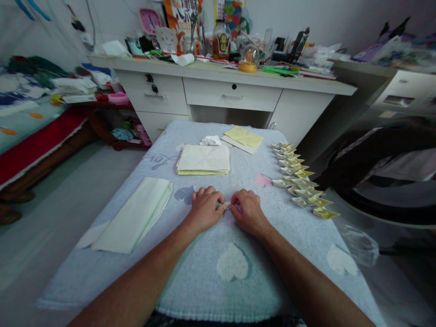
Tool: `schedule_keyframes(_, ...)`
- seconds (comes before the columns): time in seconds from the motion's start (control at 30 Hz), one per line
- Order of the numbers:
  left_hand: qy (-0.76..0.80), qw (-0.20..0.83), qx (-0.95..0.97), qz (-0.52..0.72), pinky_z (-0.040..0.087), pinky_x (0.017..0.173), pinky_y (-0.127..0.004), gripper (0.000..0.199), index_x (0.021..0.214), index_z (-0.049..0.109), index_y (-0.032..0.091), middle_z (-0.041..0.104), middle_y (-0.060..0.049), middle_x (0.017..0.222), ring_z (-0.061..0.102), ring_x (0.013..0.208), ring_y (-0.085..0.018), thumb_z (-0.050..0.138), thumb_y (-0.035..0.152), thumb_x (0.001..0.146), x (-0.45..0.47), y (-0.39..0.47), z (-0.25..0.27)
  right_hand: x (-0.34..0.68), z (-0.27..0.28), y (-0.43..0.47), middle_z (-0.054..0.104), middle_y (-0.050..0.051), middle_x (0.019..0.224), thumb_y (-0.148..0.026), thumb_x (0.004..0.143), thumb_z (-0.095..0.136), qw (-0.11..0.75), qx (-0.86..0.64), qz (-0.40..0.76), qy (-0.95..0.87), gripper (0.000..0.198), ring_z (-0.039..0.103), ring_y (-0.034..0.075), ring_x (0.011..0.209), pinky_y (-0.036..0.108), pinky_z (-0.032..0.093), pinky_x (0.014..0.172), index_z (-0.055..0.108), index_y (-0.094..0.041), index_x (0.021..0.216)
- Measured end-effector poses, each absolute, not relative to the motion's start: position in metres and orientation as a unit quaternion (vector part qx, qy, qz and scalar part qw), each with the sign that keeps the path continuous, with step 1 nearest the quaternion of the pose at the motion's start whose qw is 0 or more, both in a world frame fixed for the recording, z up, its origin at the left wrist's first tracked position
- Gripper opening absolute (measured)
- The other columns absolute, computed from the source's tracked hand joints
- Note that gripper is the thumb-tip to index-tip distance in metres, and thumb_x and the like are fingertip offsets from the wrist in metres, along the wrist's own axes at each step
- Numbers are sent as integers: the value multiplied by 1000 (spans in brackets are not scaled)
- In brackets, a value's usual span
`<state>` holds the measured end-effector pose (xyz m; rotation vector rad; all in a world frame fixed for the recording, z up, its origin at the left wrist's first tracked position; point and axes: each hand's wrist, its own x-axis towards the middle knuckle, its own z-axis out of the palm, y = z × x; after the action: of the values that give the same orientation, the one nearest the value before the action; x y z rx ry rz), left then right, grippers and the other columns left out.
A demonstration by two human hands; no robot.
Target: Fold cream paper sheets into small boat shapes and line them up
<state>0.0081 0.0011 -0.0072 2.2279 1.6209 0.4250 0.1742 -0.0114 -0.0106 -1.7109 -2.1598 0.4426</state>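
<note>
Near the middle of the cloth-covered table, my left hand and my right hand face each other with fingers pinched. Between their fingertips shows a small pale piece of paper, mostly hidden by the fingers. Just beyond them lies a stack of square paper sheets, white on top with yellow edges below. To the right, several folded paper boats, white and yellow, stand in rows. A long folded pale sheet rests left of my left hand.
A crumpled white tissue and yellow and white sheets lie at the table's far side. Behind stands a white desk crowded with a jar and other items. A front-loading washing machine is at the right, a bed at the left.
</note>
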Motion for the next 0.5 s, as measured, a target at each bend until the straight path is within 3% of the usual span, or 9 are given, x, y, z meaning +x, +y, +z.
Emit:
schedule_keyframes(0.17, 544, 208, 791, 189, 33, 83, -36, 7, 84, 64, 22, 60, -3, 97, 49, 100, -24, 62, 28, 80, 8, -1, -6, 179, -9, -14, 58, 5, 98, -26, 83, 61, 194, -577, 174, -774, 19, 46, 21, 95, 34, 29, 82, 63, -21, 101)
schedule_keyframes(0.5, 468, 218, 828, 218, 34, 81, -35, 2, 83, 57, 21, 63, -1, 86, 53, 92, -21, 57, 20, 82, 5, -5, -7, 180, -3, -16, 56, 5, 95, -24, 82, 63, 216, -538, 205, -789, 10, 45, 21, 94, 34, 31, 84, 64, -20, 92)
